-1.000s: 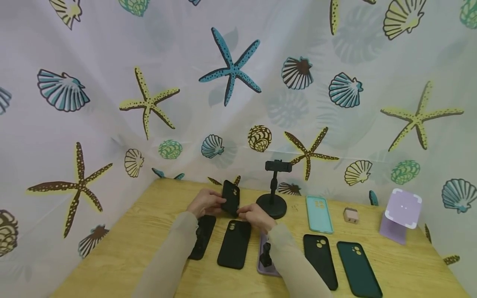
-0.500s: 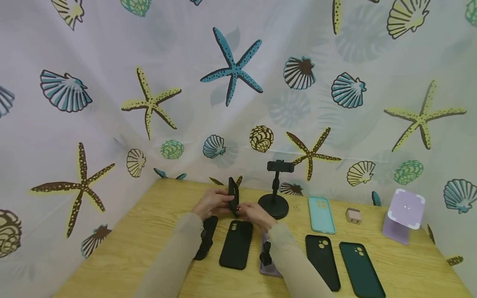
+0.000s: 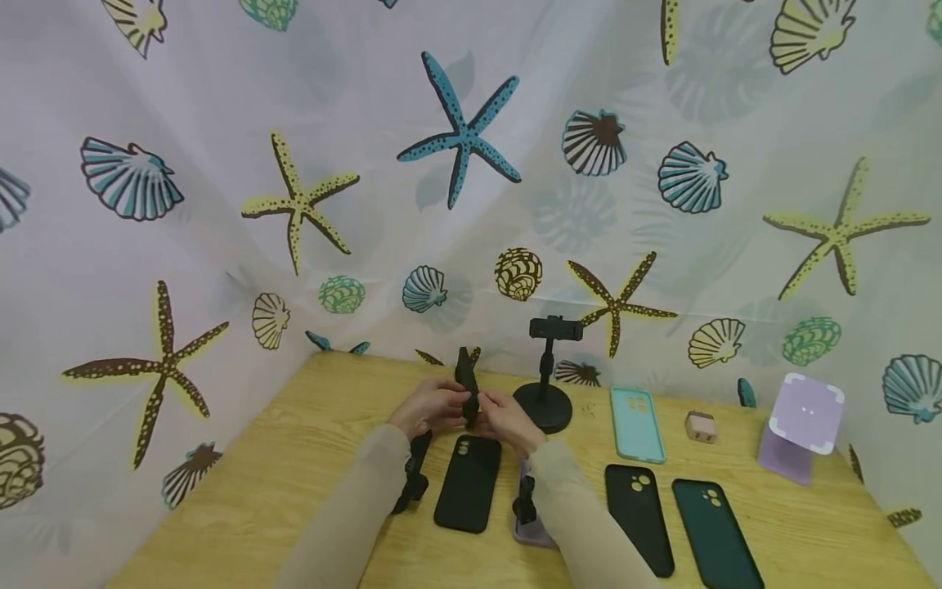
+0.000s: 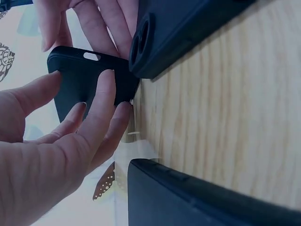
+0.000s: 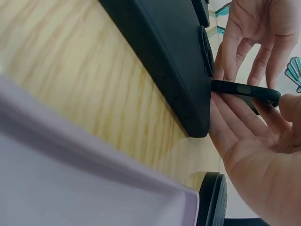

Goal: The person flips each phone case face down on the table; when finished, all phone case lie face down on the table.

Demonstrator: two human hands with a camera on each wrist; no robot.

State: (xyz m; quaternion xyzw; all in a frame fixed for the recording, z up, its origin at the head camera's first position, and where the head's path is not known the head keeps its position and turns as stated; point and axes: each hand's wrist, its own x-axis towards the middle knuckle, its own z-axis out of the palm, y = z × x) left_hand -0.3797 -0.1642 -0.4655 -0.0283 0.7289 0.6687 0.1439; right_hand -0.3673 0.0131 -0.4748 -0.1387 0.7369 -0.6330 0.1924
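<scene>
A black phone case (image 3: 465, 391) stands upright on edge above the table between the two hands. My left hand (image 3: 432, 404) pinches it from the left; in the left wrist view its fingers (image 4: 102, 94) lie across the dark face, with the thumb at the edge. On the other side my right hand (image 3: 508, 420) grips it, thumb at one edge and fingers beneath in the right wrist view, where the case (image 5: 244, 89) appears edge-on with a slot in its rim. Just below the hands lies another black case (image 3: 467, 487), flat with camera holes at its far end.
A black case (image 3: 416, 455) lies under the left wrist and a purple one (image 3: 531, 537) under the right forearm. Rightward are black (image 3: 639, 519), dark green (image 3: 715, 532) and mint (image 3: 637, 425) cases. Behind stand a black phone stand (image 3: 543, 401), pink charger (image 3: 701, 427) and purple stand (image 3: 804, 413).
The held case has turned from showing its back with the camera holes to nearly edge-on. The right hand's fingers have moved up along it, and both hands have shifted slightly right.
</scene>
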